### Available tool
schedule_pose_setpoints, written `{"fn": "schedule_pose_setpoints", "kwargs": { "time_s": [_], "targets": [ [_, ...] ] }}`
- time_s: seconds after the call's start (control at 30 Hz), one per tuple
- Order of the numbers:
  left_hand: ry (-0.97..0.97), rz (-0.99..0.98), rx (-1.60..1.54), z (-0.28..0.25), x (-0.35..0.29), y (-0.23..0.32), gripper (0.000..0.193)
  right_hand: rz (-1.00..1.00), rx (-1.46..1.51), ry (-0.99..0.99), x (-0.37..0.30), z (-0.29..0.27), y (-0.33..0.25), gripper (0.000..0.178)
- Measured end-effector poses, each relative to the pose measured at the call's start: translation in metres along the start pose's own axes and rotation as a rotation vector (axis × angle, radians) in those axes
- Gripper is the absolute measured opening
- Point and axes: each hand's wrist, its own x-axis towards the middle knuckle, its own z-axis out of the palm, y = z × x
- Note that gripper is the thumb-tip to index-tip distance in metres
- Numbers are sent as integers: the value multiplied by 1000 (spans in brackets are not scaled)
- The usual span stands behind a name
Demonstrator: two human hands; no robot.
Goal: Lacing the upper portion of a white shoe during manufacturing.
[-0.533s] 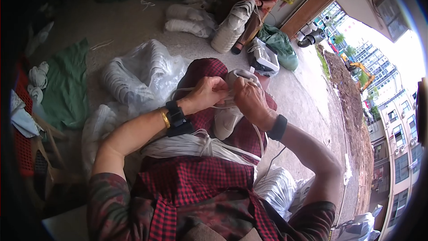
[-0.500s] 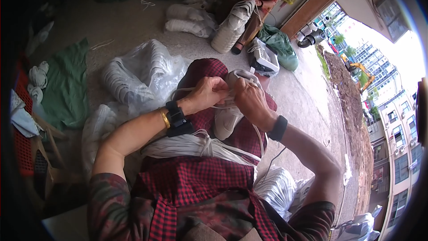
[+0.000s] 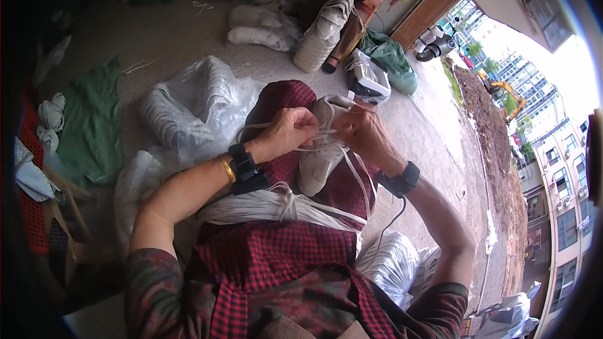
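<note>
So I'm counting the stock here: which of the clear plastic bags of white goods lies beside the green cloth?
The big clear bag on the person's left, between the green cloth and the left hand; the other bag lies under the right arm.

Count: 1 shoe [image 3: 321,144], 2 hands, 1 lace bundle [image 3: 276,204].
Left hand [image 3: 290,130] and right hand [image 3: 358,132] on the shoe; bundle just below them; 2 clear bags [image 3: 188,110] to the left.
</note>
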Motion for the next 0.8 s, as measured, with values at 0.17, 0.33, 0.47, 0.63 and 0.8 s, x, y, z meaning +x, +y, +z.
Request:
{"fn": "schedule_pose_setpoints", "kwargs": {
  "time_s": [0.17, 0.33, 0.47, 0.63, 0.8],
  "targets": [
    [0, 11, 13, -1, 1, 6, 11, -339, -235, 265, 7, 14, 10, 12],
    [-53, 71, 116, 3, -1, 2, 11, 271, 529, 141, 25, 6, 1, 15],
    [-61, 76, 124, 5, -3, -1, 13, 73, 646, 89, 78, 14, -50, 18],
    [-61, 158, 232, 11, -5, 3, 17, -176, 535, 85, 105, -3, -77, 22],
    [12, 375, 353, 23, -20, 24, 16, 29, 199, 203, 42, -32, 6, 22]
  ]
}}
